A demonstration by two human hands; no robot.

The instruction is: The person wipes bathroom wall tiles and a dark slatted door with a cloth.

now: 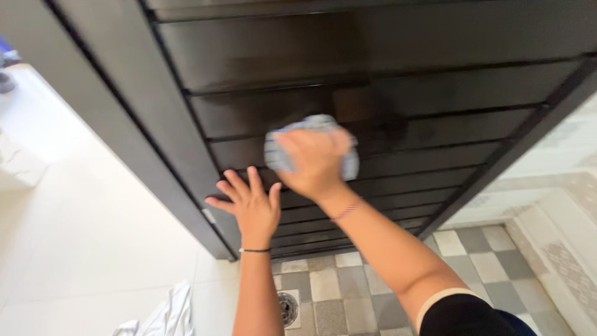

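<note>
A dark, glossy door with horizontal slats fills the upper middle of the view. My right hand presses a crumpled blue-grey cloth flat against a slat at mid height. My left hand rests open on the door just below and to the left of it, fingers spread near the door's left edge. A thin dark band circles my left wrist and a reddish thread circles my right wrist.
The dark door frame runs diagonally on the left. Below lie grey and beige checkered floor tiles with a round metal drain. White fabric lies on the pale floor at lower left. A tiled wall stands at right.
</note>
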